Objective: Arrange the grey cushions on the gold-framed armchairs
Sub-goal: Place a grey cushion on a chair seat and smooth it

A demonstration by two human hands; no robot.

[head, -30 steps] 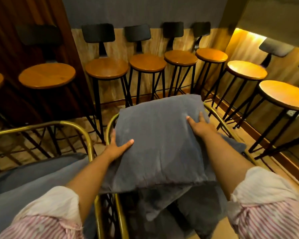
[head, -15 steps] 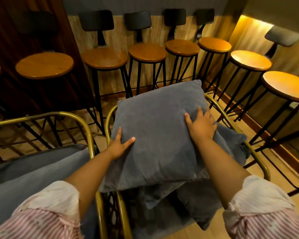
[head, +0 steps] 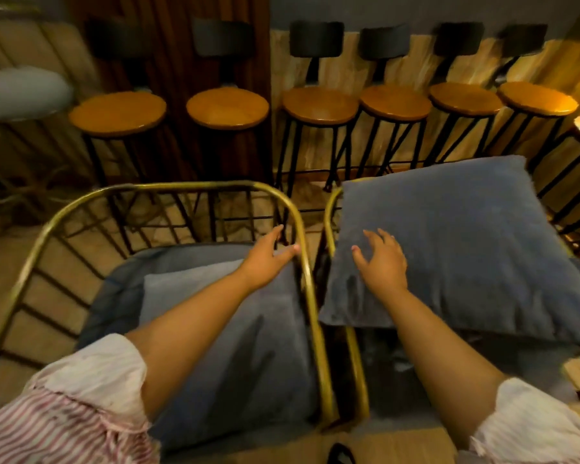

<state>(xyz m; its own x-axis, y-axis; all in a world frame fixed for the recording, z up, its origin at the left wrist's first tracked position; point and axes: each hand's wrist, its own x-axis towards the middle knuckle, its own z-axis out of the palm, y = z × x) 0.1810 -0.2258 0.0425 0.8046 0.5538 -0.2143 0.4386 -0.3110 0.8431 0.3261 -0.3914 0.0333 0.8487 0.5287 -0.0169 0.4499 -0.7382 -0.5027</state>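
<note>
A grey square cushion [head: 449, 249] is seen propped against the back of the right gold-framed armchair [head: 330, 209], tilted toward the camera; its lower edge overhangs the seat, so it is judged placed as a backrest. The right hand [head: 380, 259] is laid on its lower left area, fingers spread and unclenched, apparently pressing it into place. The left hand [head: 268, 254] is extended, open, over the left gold-framed armchair [head: 181, 189], near its right rail; contact cannot be told. A second grey cushion [head: 221, 329] lies flat on that seat under the left forearm. Fabric appears soft, velvety, plump, faintly creased. Wooden bar stools [head: 318, 103] stand behind.
</note>
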